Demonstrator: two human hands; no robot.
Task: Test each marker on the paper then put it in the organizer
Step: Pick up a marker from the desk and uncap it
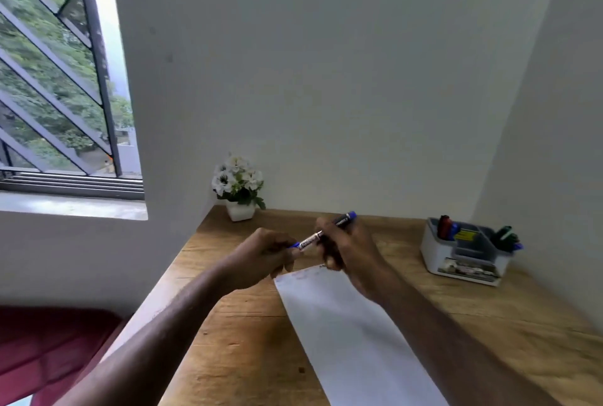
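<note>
Above the paper (352, 334), both hands grip a blue marker (321, 234): left hand (264, 257) pinching the cap end, right hand (346, 250) wrapped around the barrel. Likely capping or uncapping. Organizer (466, 254) sits far right, several markers inside.

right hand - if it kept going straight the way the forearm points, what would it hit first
Probably the left hand. The right hand points up-left along the marker, which both hands grip above the paper. Past that lies bare desk, though depth is unclear.
</note>
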